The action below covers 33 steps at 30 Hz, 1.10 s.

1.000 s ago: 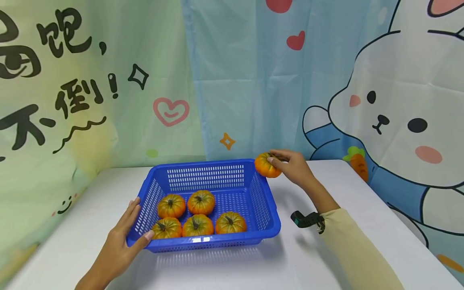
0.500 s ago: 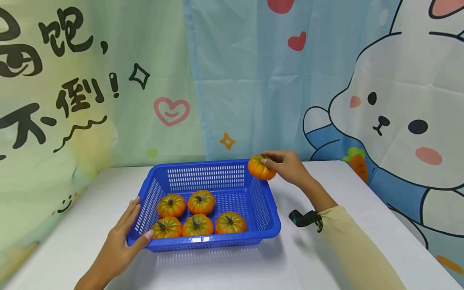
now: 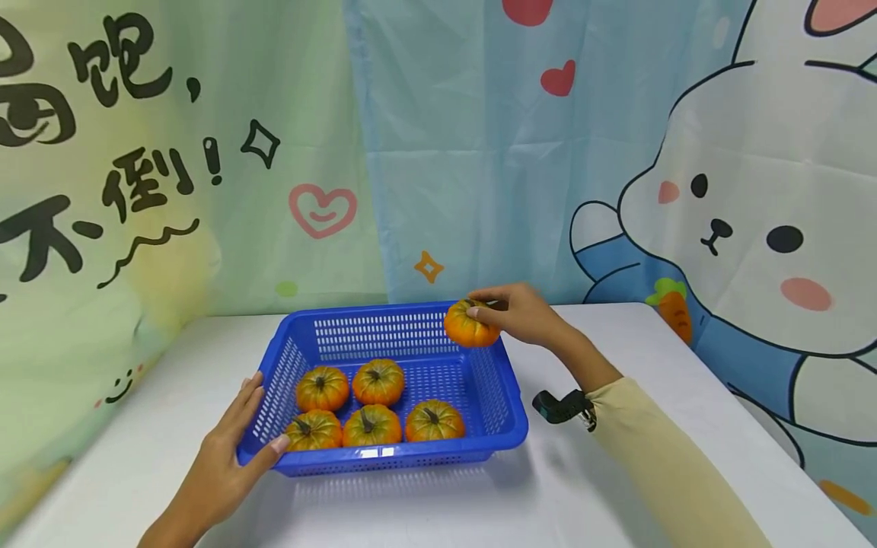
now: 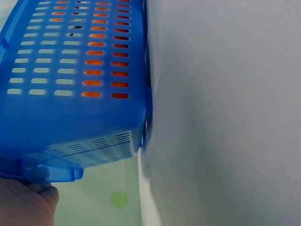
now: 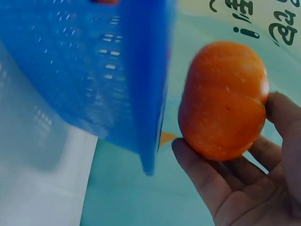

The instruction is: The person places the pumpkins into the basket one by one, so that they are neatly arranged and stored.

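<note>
My right hand [image 3: 517, 313] pinches a small orange pumpkin [image 3: 470, 326] near its stem, over the back right part of a blue plastic basket [image 3: 503, 440]. In the right wrist view the pumpkin [image 5: 225, 101] shows its smooth orange underside, thumb and fingers around it, beside the blurred basket rim [image 5: 148, 84]. My left hand [image 3: 226, 460] holds the basket's front left corner, thumb over the front rim and fingers along the left side. Several like pumpkins [image 3: 370, 425] sit inside, toward the left and front. In the left wrist view, my left hand [image 4: 28, 202] is partly hidden below the rim.
The basket stands on a white table [image 3: 384, 514]. A printed curtain [image 3: 438, 152] hangs directly behind the table's back edge. A black wrist strap device [image 3: 565, 407] sticks out from my right wrist, beside the beige sleeve [image 3: 658, 449].
My right hand has moved left with the pumpkin, from beside the basket's right rim to over its inside. The left hand, basket and other pumpkins have stayed in place.
</note>
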Tool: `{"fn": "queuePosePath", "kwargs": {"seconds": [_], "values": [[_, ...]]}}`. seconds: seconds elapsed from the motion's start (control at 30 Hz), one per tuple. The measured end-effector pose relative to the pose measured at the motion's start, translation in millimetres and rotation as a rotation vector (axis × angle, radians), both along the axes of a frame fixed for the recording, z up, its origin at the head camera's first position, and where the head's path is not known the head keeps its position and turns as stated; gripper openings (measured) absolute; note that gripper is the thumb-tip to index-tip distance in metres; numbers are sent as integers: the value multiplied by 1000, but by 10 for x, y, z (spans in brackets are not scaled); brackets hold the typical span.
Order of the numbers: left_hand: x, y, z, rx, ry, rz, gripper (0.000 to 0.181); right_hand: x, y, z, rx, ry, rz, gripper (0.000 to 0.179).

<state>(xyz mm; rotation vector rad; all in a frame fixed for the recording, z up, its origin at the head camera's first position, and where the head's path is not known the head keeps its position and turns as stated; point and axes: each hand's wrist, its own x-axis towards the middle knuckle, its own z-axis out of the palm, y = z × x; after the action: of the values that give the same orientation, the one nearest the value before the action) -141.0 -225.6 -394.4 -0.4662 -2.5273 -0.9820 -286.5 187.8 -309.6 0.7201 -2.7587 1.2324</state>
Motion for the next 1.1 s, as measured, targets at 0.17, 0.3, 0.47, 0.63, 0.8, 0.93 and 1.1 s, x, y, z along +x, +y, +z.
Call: {"fn": "queuePosePath", "kwargs": {"seconds": [0.17,0.3,0.47,0.63,0.8,0.93,1.1], "values": [[-23,-12,8,-3,-6,-3,74,10,-93,66,21,-38,111,45],[-34,0,1,1,-8,-4,74,-11,-128,87,74,-66,122,43],[-21,-11,0,-4,-10,4,75,-61,-189,73,143,-102,167,44],[-5,-16,-1,-8,-35,14,75,-74,-219,79,163,-138,212,45],[6,-14,10,-16,-43,24,75,-85,-270,100,187,-130,220,45],[4,-17,7,-13,-38,20,75,-98,-345,88,196,-111,239,44],[1,-22,3,-13,-26,11,74,-78,-455,66,207,-95,253,41]]}}
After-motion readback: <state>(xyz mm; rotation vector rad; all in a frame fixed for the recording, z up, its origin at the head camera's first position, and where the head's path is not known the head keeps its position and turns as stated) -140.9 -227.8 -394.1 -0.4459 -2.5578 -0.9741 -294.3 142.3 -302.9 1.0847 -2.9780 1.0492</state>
